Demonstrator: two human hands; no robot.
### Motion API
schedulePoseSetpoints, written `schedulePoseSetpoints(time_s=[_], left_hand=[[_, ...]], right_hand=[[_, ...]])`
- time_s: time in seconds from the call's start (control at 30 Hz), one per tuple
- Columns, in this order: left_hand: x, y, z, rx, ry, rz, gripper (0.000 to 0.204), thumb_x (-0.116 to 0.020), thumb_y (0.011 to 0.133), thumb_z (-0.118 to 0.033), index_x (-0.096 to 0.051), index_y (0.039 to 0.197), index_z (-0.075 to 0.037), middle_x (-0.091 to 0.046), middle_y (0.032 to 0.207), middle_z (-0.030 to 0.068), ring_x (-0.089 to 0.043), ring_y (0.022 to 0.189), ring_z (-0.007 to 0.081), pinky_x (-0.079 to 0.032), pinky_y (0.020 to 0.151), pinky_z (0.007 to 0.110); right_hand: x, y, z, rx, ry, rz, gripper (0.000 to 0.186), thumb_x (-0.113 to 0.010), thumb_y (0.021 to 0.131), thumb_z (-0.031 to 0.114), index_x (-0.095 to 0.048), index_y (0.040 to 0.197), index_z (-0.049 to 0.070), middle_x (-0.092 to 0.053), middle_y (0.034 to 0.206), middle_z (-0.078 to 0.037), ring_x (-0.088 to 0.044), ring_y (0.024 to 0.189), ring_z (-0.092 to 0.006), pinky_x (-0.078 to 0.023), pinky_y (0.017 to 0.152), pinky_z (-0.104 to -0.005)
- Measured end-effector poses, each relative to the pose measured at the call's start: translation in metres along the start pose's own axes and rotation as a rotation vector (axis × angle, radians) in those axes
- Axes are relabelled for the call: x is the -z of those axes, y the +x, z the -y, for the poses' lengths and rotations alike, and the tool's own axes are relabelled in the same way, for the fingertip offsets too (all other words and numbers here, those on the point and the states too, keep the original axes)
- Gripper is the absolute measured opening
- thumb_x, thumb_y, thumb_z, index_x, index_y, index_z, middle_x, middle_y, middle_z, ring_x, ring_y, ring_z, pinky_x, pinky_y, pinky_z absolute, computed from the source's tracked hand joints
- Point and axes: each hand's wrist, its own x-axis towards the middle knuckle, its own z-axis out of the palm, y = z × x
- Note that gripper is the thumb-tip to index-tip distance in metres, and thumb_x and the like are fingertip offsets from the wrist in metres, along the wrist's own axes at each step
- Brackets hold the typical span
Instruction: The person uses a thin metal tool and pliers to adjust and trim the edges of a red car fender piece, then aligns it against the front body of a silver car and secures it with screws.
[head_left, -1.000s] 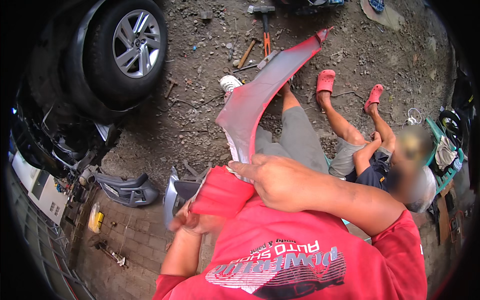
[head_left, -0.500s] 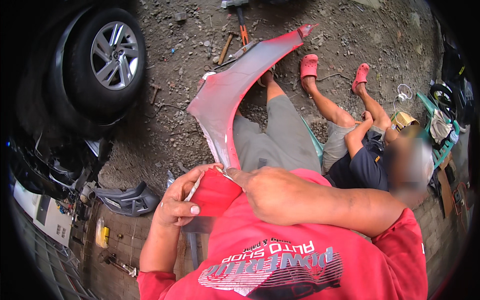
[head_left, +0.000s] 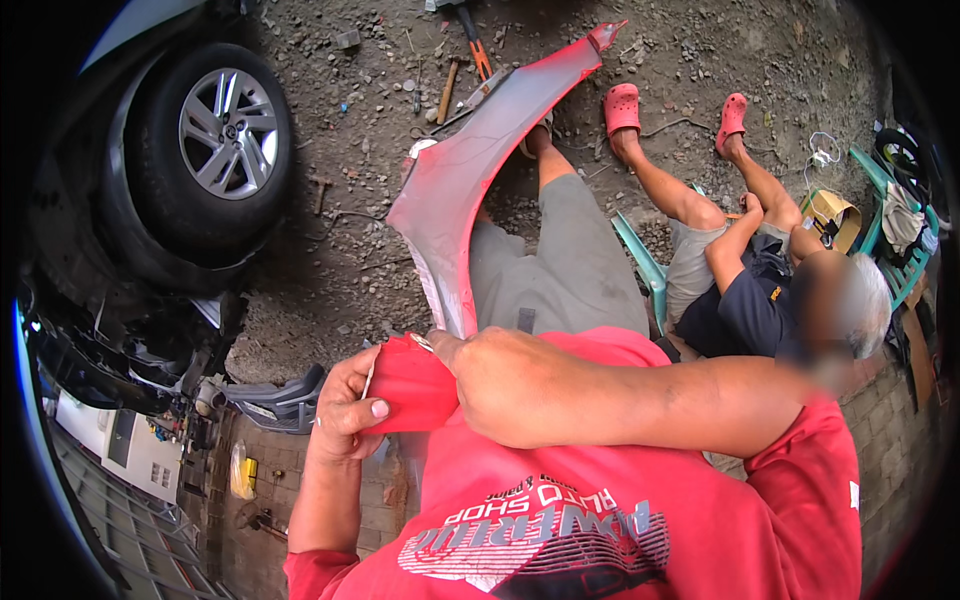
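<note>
Fender panel (head_left: 490, 150) slants away over the person's legs (head_left: 575, 255), perhaps for support; the left hand (head_left: 345, 408) pinches its red near end between thumb and fingers, seemingly bracing it, while the curled right hand (head_left: 505, 385) meets that end, any grip hidden

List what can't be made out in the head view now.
In the head view:
Left hand: some fingertips, hidden behind the red piece.
Right hand: curled fingertips, hidden by the hand itself.
Orange-handled hammer: head, partly cut off by the top edge.
Seated person: face, blurred.
</note>
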Motion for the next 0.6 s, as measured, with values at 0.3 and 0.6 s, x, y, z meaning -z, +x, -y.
schedulePoseSetpoints(time_s=[0.3, 0.6], left_hand=[[0.006, -0.003, 0.008, -0.067, -0.097, 0.031, 0.076, -0.075, 0.077, -0.015, -0.055, 0.145, 0.014, -0.074, 0.129, 0.0194, -0.075, 0.115, 0.027, -0.055, 0.11, 0.04], [0.012, 0.003, 0.016, -0.11, -0.157, 0.091, 0.082, -0.073, 0.076, -0.013, -0.05, 0.15, 0.015, -0.071, 0.137, 0.0222, -0.072, 0.123, 0.0296, -0.053, 0.115, 0.043]], right_hand=[[-0.003, 0.027, -0.021, -0.109, 0.355, 0.085, 0.046, -0.05, 0.101, 0.001, -0.072, 0.141, 0.006, -0.08, 0.101, -0.018, -0.072, 0.071, -0.0229, -0.058, 0.066, -0.0398], [0.026, 0.038, -0.033, 0.026, 0.191, -0.155, 0.038, -0.053, 0.107, 0.007, -0.053, 0.145, 0.001, -0.068, 0.081, -0.012, -0.068, 0.068, -0.0236, -0.054, 0.063, -0.0419]])
